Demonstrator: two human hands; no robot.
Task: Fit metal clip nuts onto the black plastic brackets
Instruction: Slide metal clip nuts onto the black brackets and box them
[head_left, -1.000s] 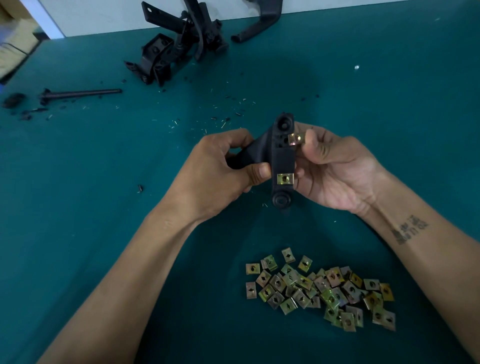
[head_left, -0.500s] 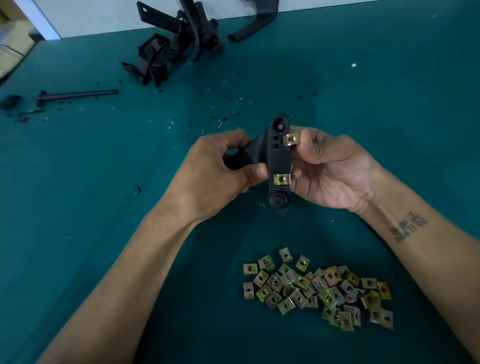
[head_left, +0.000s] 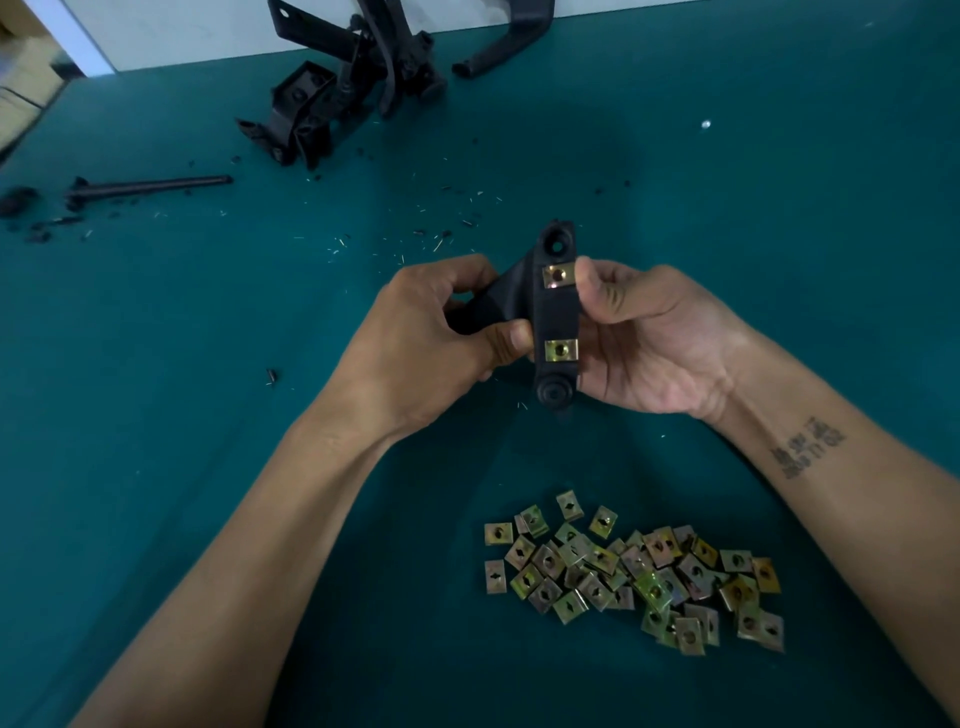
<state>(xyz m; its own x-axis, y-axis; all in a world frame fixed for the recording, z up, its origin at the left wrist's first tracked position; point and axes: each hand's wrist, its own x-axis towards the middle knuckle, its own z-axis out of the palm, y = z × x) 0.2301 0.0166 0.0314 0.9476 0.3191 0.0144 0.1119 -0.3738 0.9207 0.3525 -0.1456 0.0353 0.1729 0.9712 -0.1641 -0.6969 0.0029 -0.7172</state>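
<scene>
Above the green table I hold a black plastic bracket (head_left: 555, 312) upright between both hands. My left hand (head_left: 436, 343) grips its angled left arm, thumb against the bracket's edge. My right hand (head_left: 644, 332) wraps the right side, its thumb pressing on the upper clip nut (head_left: 558, 274), which sits on the bracket. A second clip nut (head_left: 561, 349) sits lower on the same strip. Close to me on the table lies a heap of several loose brass-coloured clip nuts (head_left: 634, 574).
A pile of black brackets (head_left: 343, 83) lies at the table's far edge, with a curved black part (head_left: 498, 47) to its right. A black rod (head_left: 150, 185) and dark scraps lie at the far left. Small shavings are scattered over the green table (head_left: 156, 364).
The upper clip nut has slid leftward from the bracket's right edge fully onto the strip, pushed by my right thumb. The bracket and my left hand have hardly moved.
</scene>
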